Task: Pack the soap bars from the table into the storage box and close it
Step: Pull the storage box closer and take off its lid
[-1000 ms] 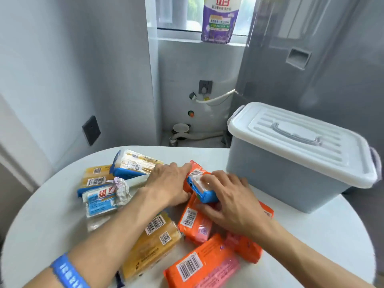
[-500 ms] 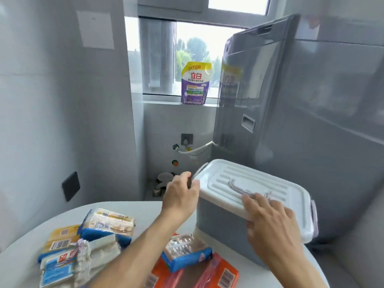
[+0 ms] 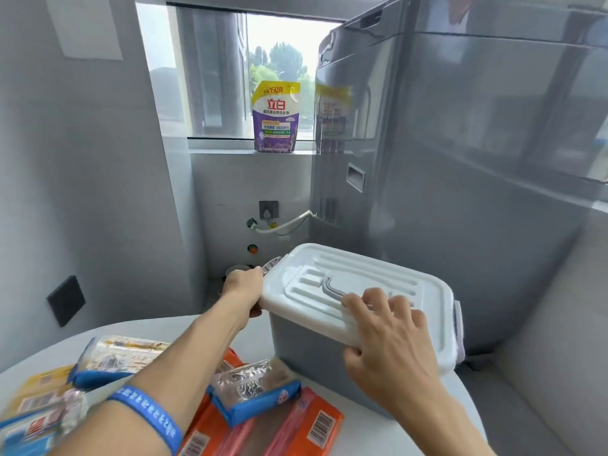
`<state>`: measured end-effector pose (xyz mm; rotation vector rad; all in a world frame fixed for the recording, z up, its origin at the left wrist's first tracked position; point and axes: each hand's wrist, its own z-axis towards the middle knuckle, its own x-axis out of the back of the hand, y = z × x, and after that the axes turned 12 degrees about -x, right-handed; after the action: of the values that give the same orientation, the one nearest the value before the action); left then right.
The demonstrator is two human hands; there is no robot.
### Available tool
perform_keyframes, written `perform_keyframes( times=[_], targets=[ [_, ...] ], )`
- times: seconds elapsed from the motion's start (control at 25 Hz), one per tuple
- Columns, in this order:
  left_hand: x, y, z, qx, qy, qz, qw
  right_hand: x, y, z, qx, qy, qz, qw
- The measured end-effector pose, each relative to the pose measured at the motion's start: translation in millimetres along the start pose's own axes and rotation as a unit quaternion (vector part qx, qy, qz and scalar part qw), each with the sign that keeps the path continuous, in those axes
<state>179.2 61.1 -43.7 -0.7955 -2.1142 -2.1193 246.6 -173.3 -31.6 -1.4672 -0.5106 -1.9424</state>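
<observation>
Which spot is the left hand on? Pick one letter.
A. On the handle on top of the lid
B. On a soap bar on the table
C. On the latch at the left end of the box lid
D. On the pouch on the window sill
C: the left hand is at the latch on the left end of the lid, while the right hand rests over the lid's near edge.

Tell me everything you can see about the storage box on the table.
The storage box looks like plastic: a grey-blue tub under a white ribbed lid with a grey handle set flat in its top and a clip at each end. The lid is on. It stands upright on the round white table, beside the soap bars. The left hand is at the left clip; the right hand rests on the lid's near edge.
</observation>
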Motion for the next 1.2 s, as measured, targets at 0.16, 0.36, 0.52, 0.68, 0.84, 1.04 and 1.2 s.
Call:
perform_keyframes(
  times=[0.16,0.36,0.52,0.68,0.84,1.04,1.2],
  targets=[
    [0,21,-41,-0.389,0.048,0.221,0.893,12,18,-2,0.020,-0.057,0.154,0.986],
    [-40,15,-104,-0.534,-0.187,0.288,0.772,13,93,4,-0.321,0.057,0.189,0.926],
    [-42,8,-107,-0.528,-0.133,0.314,0.778,-2,108,11,-0.354,-0.067,0.375,0.854],
    [-36,5,-107,-0.514,-0.132,0.323,0.784,-24,111,7,-0.370,-0.135,0.411,0.822],
    [-21,1,-104,-0.535,-0.198,0.276,0.774,-13,109,8,-0.326,-0.020,0.348,0.879],
    [-21,4,-106,-0.582,-0.187,0.240,0.754,-5,86,6,-0.289,-0.039,0.417,0.861],
    [-25,10,-109,-0.585,-0.188,0.214,0.759,-2,90,12,-0.285,-0.067,0.524,0.800]
  ],
)
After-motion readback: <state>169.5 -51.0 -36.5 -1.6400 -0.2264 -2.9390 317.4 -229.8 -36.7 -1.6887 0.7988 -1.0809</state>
